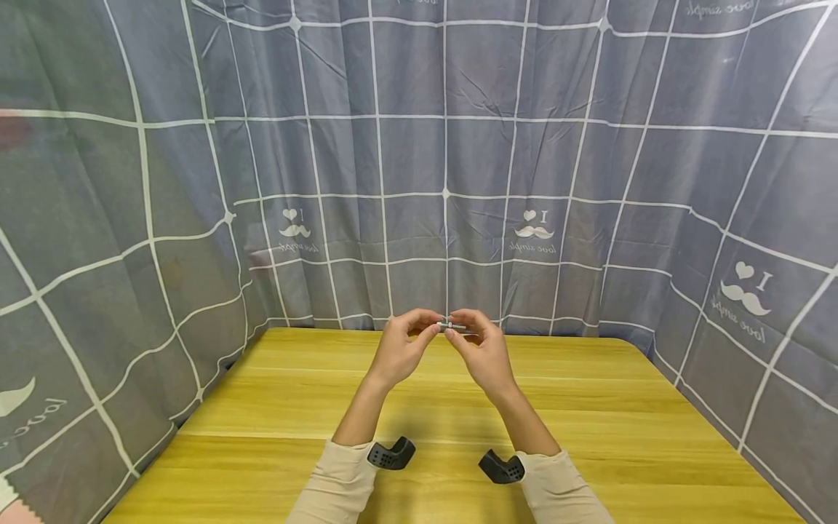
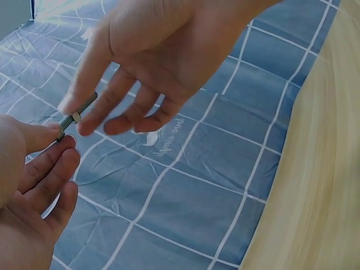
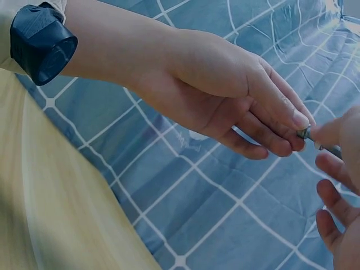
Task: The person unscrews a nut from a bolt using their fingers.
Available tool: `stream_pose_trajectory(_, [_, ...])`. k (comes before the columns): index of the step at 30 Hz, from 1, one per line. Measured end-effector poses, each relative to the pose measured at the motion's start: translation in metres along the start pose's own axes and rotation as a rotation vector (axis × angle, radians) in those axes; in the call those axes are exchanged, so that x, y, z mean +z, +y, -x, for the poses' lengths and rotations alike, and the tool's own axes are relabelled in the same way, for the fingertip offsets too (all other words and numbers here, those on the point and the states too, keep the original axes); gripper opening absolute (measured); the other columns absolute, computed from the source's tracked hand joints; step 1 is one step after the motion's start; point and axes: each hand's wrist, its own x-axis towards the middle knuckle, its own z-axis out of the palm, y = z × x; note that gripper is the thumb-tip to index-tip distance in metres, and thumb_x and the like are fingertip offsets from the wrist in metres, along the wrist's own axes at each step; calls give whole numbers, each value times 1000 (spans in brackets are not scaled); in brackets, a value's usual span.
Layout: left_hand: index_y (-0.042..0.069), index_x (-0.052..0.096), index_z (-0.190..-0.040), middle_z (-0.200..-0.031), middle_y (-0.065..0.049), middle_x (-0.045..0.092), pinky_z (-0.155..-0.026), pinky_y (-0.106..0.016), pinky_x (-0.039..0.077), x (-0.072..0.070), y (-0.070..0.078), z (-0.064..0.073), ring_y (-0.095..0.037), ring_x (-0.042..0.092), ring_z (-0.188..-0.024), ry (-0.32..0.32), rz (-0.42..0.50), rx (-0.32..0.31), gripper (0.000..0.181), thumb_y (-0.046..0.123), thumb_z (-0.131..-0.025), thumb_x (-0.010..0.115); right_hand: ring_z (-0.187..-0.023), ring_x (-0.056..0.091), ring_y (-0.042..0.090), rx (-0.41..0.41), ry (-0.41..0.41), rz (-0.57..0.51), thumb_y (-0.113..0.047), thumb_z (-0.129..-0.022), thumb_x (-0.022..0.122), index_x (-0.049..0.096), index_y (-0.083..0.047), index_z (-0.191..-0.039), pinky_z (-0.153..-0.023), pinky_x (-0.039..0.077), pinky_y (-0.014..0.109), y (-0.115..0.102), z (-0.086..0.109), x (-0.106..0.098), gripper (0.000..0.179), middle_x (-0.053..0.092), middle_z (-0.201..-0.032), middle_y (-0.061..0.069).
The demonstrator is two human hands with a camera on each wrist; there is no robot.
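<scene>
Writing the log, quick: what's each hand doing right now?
Left hand: closed, pinching the bolt at its head end.
Right hand: closed, pinching the nut on that bolt.

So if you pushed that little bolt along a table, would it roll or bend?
It probably wouldn't bend: the bolt looks like metal, and its shaft is straight. It might roll a bit because the shaft looks round, but the nut sticking out could make it wobble. Those ridges would likely make it feel rough, not slippery.

Beige sleeves, both sides. Angled black wrist-camera housing at each cuff, small holes in it.
</scene>
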Motion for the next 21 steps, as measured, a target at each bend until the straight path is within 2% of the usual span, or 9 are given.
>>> stream_pose_trajectory(4, [-10,72,-104,-94,-21,72,-84,-59,54,0,2,0,-38,68,-88,-1,-3,0,10,-9,-97,65,-102,66,26,17,7,10,-15,-102,69,72,-2,-118,-88,52,39,2,1,0,21,71,-114,11])
stream_pose_trajectory(7, [-11,72,-104,-94,-22,72,-84,-59,54,0,3,1,-39,69,-89,-3,-4,0,10,-9,-97,65,-100,67,25,9,17,14,-14,-102,69,74,0,-113,-85,53,34,2,1,0,19,73,-110,10])
stream_pose_trajectory(12, [-11,71,-105,-94,-21,73,-84,-58,54,-1,3,1,-38,69,-89,-2,-6,-4,10,-8,-97,65,-101,68,28,-23,5,0,-5,-97,73,71,1,-115,-87,52,39,1,0,0,18,72,-109,10])
stream_pose_trajectory(16, [-10,72,-105,-96,-21,73,-85,-58,54,-1,3,1,-38,69,-90,0,-10,-3,10,-8,-97,65,-106,66,28,4,-15,-14,-8,-98,73,69,-3,-121,-90,52,46,1,1,0,24,71,-115,11])
stream_pose_trajectory(21, [-11,71,-105,-95,-22,72,-85,-59,54,-1,3,1,-39,69,-90,1,-6,7,10,-9,-97,65,-105,65,29,48,-23,-15,-11,-103,67,72,-3,-119,-89,53,38,1,2,1,19,71,-116,11])
